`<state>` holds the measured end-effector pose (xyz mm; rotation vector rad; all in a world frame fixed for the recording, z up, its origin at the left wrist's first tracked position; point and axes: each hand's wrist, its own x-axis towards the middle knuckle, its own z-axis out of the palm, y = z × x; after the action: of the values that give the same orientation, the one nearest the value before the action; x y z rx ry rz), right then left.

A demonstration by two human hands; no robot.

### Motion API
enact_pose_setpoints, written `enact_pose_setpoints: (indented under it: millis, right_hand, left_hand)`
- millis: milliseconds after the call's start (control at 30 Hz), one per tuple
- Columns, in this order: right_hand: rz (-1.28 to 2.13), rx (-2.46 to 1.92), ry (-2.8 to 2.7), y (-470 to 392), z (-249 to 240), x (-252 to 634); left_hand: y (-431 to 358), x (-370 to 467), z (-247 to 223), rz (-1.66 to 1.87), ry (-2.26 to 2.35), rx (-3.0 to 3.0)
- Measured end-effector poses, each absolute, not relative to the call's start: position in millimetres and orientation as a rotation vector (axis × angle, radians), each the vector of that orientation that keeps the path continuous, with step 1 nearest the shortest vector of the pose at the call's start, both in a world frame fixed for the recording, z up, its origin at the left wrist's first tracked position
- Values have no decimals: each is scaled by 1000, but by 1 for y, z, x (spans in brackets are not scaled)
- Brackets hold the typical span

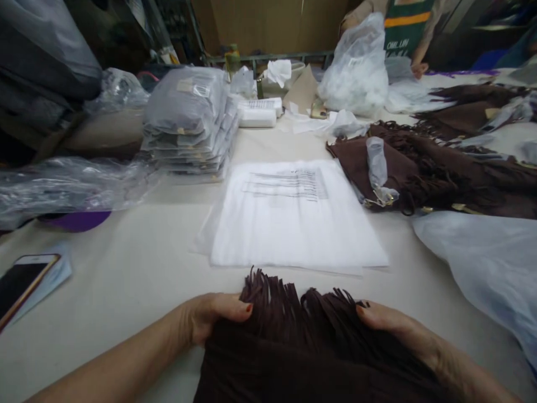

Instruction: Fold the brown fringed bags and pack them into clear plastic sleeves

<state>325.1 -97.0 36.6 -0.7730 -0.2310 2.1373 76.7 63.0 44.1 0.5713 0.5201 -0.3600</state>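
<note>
My left hand (216, 314) and right hand (392, 320) grip a dark-brown, fringed, suede-like piece (289, 369) between them; uneven pull could tangle its strips (272, 308).

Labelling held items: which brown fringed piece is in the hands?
The fringed piece at bottom centre, held between left hand and right hand; the other brown pieces lie on the table, farther right.
</note>
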Motion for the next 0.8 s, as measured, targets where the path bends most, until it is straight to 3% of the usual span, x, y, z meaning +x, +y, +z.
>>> enact_pose_setpoints:
  millis: [200,300,433,600,800]
  right_hand:
    - [2186,-844,-375,-84,61,327]
    - [2165,-1089,-807,-95,79,329]
    - [1650,-1486,-1486,-130,74,312]
    - [1072,-1385,-1937,-175,21,280]
    - [562,-1335,-2168,-203,-5,285]
  left_hand:
    - [78,122,46,-551,402,675]
    - [72,130,61,-654,318,924]
    - [43,117,88,-422,106,1582]
    - [-4,82,90,-123,-102,2287]
    - [-43,55,90,-154,-125,2587]
